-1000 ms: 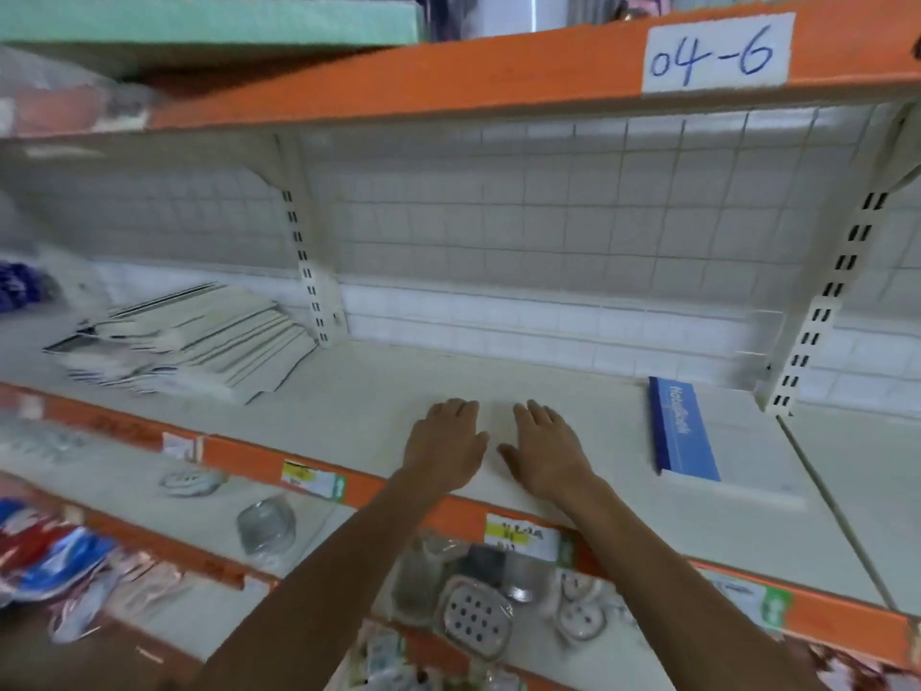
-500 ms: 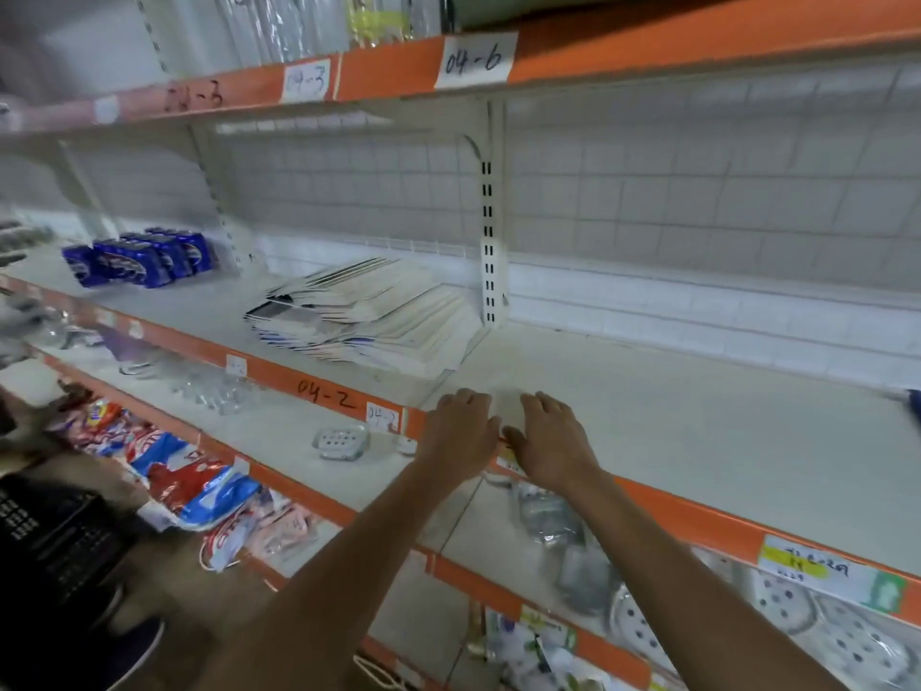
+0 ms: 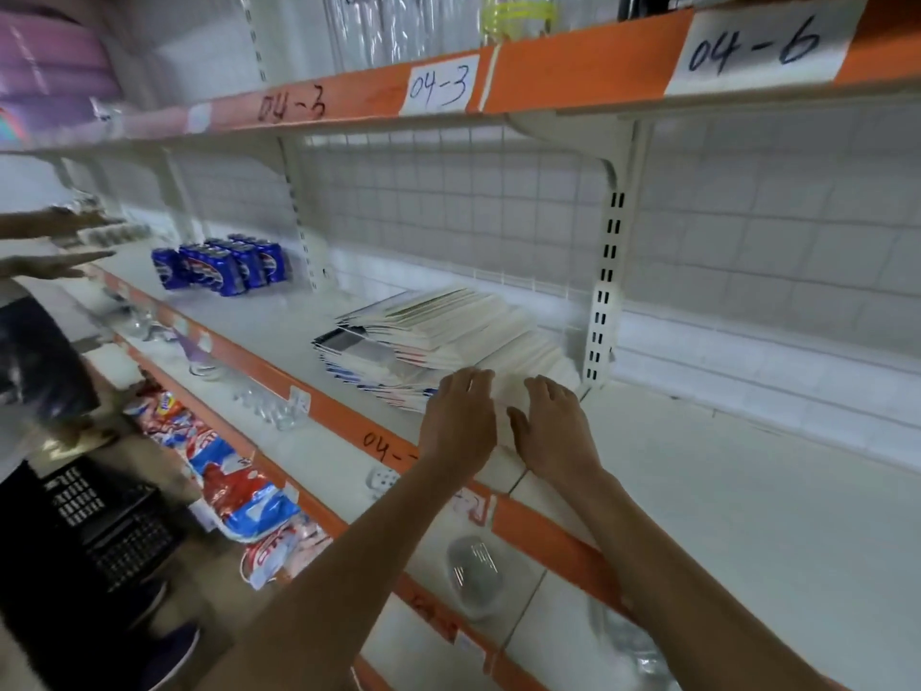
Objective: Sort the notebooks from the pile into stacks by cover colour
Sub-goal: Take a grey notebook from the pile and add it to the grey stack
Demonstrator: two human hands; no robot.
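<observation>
A: What is held in the 2 hands?

B: Nothing is gripped. The left hand (image 3: 461,423) and the right hand (image 3: 555,433) are seen palm down, side by side but apart, with the fingers spread loosely. The fingertips of both are laid at the near edge of the pile of notebooks (image 3: 443,341); whether the covers are actually pressed cannot be told through the blur.

A: Where is the pile placed?

B: It is set on the white shelf (image 3: 697,491), just left of the slotted upright (image 3: 603,311), against the wire grid backing. The notebooks are fanned unevenly, with pale covers on top and blue and red edges shown lower at the left side. No sorted stacks are seen in this view.

A: What is found further out?

B: A pack of blue cans (image 3: 224,264) is seen well to the left on the same shelf. The orange edge strip above is marked with the labels 04-3 (image 3: 438,84) and 04-6 (image 3: 752,47). On the shelf below, clear plastic items (image 3: 473,576) are laid, and red, white and blue bags (image 3: 234,486) are piled lower still. A black crate (image 3: 94,516) is stood on the floor at the left, where another person's 2 arms (image 3: 50,246) are stretched toward the shelving.
</observation>
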